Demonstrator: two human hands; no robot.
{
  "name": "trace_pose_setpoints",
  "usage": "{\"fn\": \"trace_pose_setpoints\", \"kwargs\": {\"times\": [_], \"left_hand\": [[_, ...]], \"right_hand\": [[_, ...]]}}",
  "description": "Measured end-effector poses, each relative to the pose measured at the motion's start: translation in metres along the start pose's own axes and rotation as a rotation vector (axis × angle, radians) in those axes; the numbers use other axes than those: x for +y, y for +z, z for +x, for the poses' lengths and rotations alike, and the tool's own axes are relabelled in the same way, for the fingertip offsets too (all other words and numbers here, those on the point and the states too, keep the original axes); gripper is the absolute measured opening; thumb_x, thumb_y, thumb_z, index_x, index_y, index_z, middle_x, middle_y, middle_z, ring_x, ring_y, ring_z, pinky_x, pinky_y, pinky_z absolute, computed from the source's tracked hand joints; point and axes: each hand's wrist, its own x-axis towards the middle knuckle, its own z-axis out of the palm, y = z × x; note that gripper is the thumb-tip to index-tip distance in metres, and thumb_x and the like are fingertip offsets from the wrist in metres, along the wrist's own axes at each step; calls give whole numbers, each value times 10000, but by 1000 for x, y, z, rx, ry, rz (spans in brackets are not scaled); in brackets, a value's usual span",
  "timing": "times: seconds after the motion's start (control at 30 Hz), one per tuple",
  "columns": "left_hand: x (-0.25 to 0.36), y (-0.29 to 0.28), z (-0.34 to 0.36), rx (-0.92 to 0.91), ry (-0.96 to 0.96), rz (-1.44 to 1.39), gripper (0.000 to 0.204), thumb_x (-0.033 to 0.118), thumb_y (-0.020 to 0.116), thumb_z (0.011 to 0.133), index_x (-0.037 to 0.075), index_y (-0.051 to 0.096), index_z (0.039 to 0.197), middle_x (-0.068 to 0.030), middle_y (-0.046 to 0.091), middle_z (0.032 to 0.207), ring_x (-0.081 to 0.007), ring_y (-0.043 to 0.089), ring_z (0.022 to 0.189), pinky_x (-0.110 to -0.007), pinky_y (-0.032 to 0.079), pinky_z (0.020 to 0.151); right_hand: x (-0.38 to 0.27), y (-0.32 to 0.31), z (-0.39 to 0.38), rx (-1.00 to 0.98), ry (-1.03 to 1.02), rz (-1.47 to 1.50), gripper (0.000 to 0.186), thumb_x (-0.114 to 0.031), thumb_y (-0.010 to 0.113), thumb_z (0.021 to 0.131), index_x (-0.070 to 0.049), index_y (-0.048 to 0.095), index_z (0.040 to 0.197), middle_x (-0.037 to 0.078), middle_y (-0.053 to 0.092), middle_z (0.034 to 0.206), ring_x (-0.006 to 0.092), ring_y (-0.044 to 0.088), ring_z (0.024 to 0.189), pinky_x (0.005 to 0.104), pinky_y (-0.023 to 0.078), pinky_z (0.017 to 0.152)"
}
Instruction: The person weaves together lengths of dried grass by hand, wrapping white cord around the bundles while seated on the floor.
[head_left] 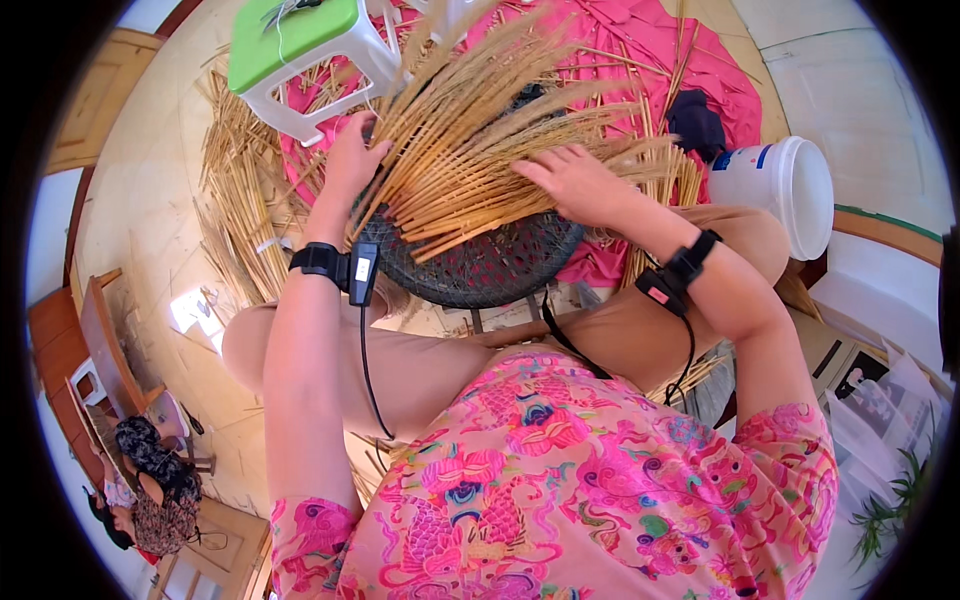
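Fanned stalks (450, 185) beneath right hand (580, 185), fingers extended, and beside left hand (352, 158), grip unclear.

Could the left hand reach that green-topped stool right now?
Probably yes: the left hand is close to the green-topped stool, near its white leg, and nothing solid seems to block the way.

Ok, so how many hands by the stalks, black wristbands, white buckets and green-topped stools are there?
Hands by the stalks: 2 (left hand, right hand)
Black wristbands: 2
White bucket: 1
Green-topped stool: 1
Total: 6
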Motion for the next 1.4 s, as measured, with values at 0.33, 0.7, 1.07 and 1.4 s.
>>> {"fn": "trace_pose_setpoints", "kwargs": {"times": [0.33, 0.7, 1.07, 1.4], "left_hand": [[71, 2, -81, 162, 287, 315, 396, 121, 753, 699, 69, 535, 1026, -159, 483, 1066, -353, 488, 1024, -432, 421, 889], [86, 51, -123, -164, 408, 248, 333, 112, 754, 679, 58, 525, 914, -108, 502, 931, -311, 530, 933, -398, 459, 782], [87, 44, -120, -358, 362, 95, 267, 126, 727, 732, 53, 557, 924, -112, 566, 850, -320, 587, 816, -402, 480, 683], [86, 55, -146, -418, 375, 99, 212, 83, 704, 705, 60, 549, 848, -107, 583, 826, -331, 600, 828, -423, 484, 687]], "right_hand": [[-26, -4, 8, 63, -90, -39, 417, -96, 647, 722, -67, 550, 1127, 147, 503, 1187, 298, 486, 1139, 413, 403, 949], [-3, 20, 32, -106, -35, 293, 300, -130, 682, 721, -72, 564, 991, 117, 620, 891, 307, 608, 906, 409, 469, 797], [-27, -3, 19, 10, -15, 252, 249, -148, 729, 697, -64, 603, 895, 97, 584, 887, 298, 576, 925, 393, 459, 830], [-53, 16, -4, -117, -37, 190, 145, -101, 693, 693, -57, 590, 785, 98, 576, 846, 287, 591, 866, 382, 502, 750]]}}
